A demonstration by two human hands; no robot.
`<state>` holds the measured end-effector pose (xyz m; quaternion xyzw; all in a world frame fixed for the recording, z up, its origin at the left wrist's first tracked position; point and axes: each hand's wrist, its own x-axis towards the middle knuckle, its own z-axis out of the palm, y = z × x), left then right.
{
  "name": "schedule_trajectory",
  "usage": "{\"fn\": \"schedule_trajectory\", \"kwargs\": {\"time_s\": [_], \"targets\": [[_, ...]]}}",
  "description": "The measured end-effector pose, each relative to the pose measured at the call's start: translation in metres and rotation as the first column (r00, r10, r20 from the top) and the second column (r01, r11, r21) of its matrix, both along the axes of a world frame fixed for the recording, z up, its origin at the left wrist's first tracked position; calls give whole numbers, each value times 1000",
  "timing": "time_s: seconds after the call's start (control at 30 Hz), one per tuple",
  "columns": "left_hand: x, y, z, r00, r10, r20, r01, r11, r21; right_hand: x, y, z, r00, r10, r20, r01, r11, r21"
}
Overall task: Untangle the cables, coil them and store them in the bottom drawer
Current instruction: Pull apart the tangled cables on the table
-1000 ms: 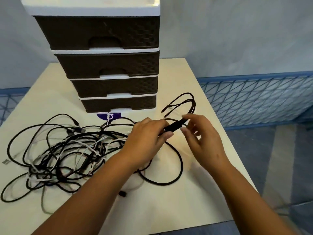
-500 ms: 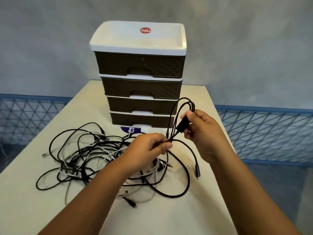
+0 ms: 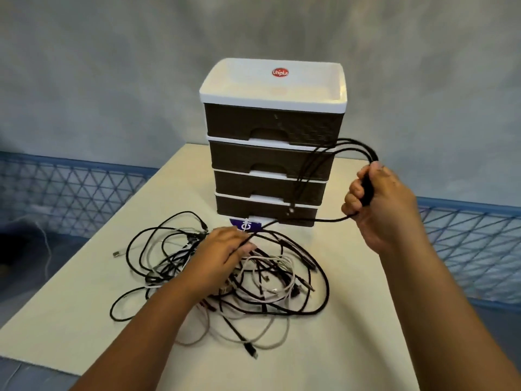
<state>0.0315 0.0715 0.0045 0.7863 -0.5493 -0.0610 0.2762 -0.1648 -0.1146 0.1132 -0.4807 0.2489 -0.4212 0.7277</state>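
Note:
A tangle of black and white cables (image 3: 265, 280) lies on the cream table in front of a brown four-drawer unit (image 3: 272, 142) with a white top. Its bottom drawer (image 3: 265, 211) is closed. My right hand (image 3: 377, 201) is raised beside the unit and grips the thick black hub of a multi-head cable (image 3: 332, 153), whose thin ends arc up and hang down in front of the drawers. The cable's long lead runs down to my left hand (image 3: 222, 249), which rests on the pile with the lead passing between its fingers.
A purple label (image 3: 244, 224) lies at the foot of the drawer unit. The table (image 3: 352, 320) ends close on the right and at the front left. Blue mesh fencing (image 3: 70, 193) runs behind on both sides, before a grey wall.
My right hand has lifted the black cable hub up and to the right, pulling its lead taut out of the pile. My left hand dropped onto the tangle. The camera has tilted upward.

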Motion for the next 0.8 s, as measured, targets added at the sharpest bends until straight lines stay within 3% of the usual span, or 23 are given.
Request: {"fn": "schedule_trajectory", "kwargs": {"time_s": [0.1,0.17,0.33,0.5,0.7,0.8], "targets": [[8,2,26,991,92,92,-86,994,-66,5,10,-11,984,59,-170,-79,990,-117],[8,2,49,993,84,77,-79,994,-75,11,21,-19,963,109,-245,-152,975,-165],[3,-1,93,930,14,-366,-54,993,-100,35,58,-30,925,218,-312,-297,926,-233],[10,-9,120,751,-124,-649,-29,975,-221,61,85,-32,919,211,-332,-305,915,-264],[14,-15,140,699,-256,-667,58,951,-304,93,107,-25,939,199,-280,-265,937,-225],[21,-11,138,725,-254,-640,59,949,-309,106,112,-27,926,137,-351,-240,933,-269]]}}
